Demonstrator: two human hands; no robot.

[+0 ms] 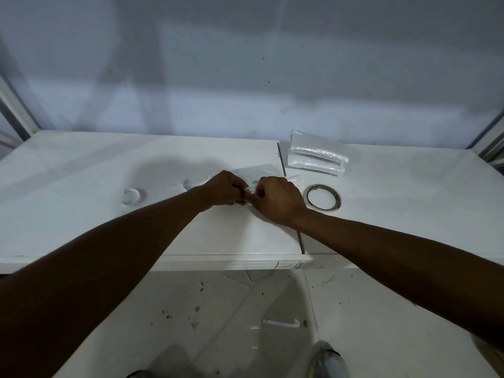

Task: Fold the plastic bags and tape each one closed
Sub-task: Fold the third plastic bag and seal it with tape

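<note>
A folded plastic bag [249,190] is pinched over the counter [81,186] by the left grip [225,188] and the right grip [278,199], both curled round it; a tape roll [324,208] lies nearby.

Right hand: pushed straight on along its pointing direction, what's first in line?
The right hand points toward the left hand; first in line is the folded bag both pinch, then that hand. Likely, single view.

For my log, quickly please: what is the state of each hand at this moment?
Left hand: closed, pinching the folded plastic bag.
Right hand: closed, pinching the same bag from the other side.
</note>
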